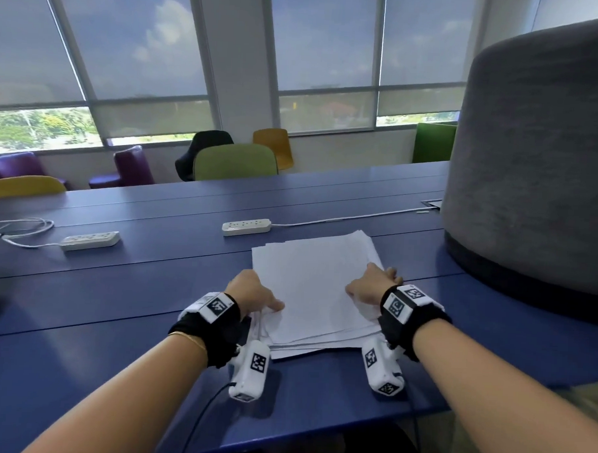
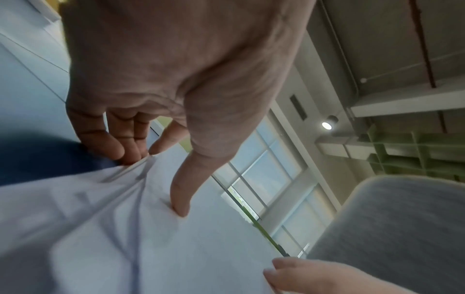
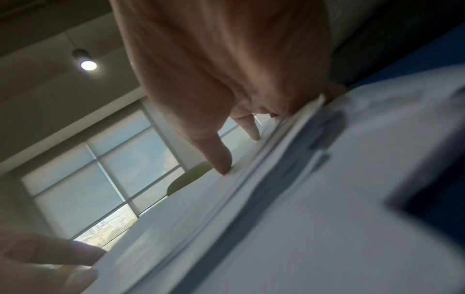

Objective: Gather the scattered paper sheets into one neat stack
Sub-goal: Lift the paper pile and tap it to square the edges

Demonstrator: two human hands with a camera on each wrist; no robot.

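Note:
A pile of white paper sheets lies on the blue table in front of me, its edges staggered at the near side and far corner. My left hand holds the pile's left edge. In the left wrist view the thumb presses on the top sheet and the fingers curl under the lifted, creased edge of the paper sheets. My right hand grips the right edge. In the right wrist view its thumb lies on top of the paper sheets and the other fingers wrap past the edge.
Two white power strips with cables lie beyond the pile. A tall grey felt-covered round partition stands on the table at the right. Coloured chairs line the far side below the windows.

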